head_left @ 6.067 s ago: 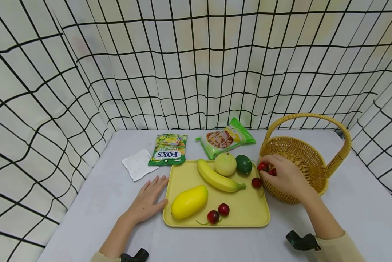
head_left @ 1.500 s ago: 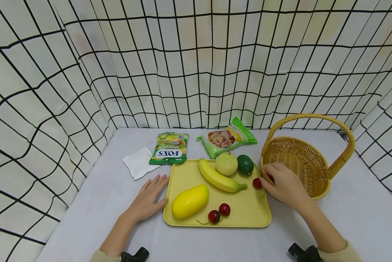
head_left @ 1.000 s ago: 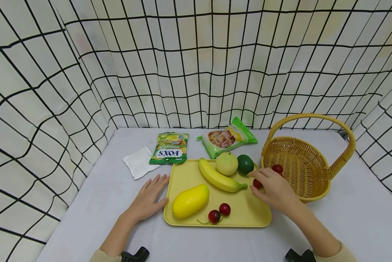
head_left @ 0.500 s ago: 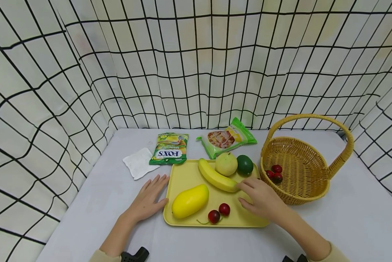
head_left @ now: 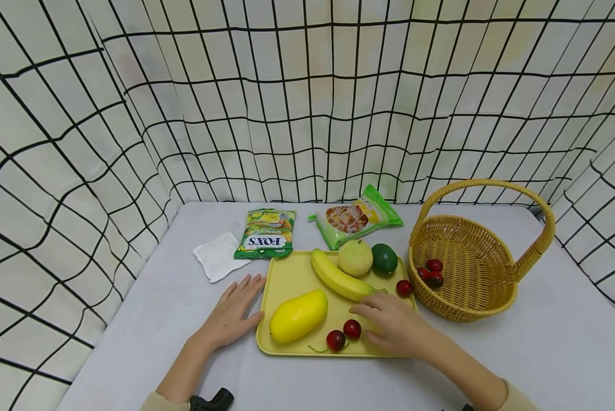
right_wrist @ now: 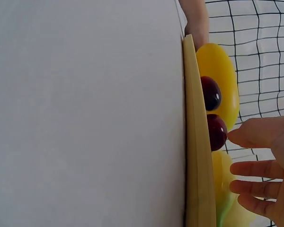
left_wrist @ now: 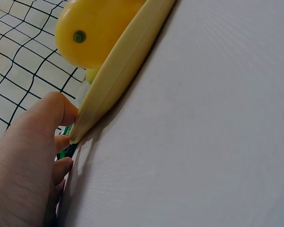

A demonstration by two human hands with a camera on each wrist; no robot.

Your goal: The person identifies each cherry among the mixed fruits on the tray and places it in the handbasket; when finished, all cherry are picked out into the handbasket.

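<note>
"Starting with the head view, how are the hands placed?"

"The left hand [head_left: 235, 314] is laid flat on the table [head_left: 307, 382], its fingers straight, its thumb and fingertips set at the tray [head_left: 292, 274]; nothing is gripped. The right hand [head_left: 392, 322] is poised above the tray's right side, its fingers relaxed and parted, with nothing held."

"And the fruit?"

"Two cherries [head_left: 352, 329] are set by the tray's front edge, just beside the right thumb. A third cherry [head_left: 404, 288] is placed near the right edge. Three more cherries [head_left: 435, 278] are gathered in the basket [head_left: 456, 313], perhaps stood so close to shorten the reach."

"What is added by the left wrist view?"

"The tray's edge is met by the thumb, below the mango [left_wrist: 94, 33]; probably the tray is thus steadied."

"And by the right?"

"The thumb is brought level with one cherry; whether it is touched cannot be told. The fingers are well parted, presumably to suit something small and round."
</note>
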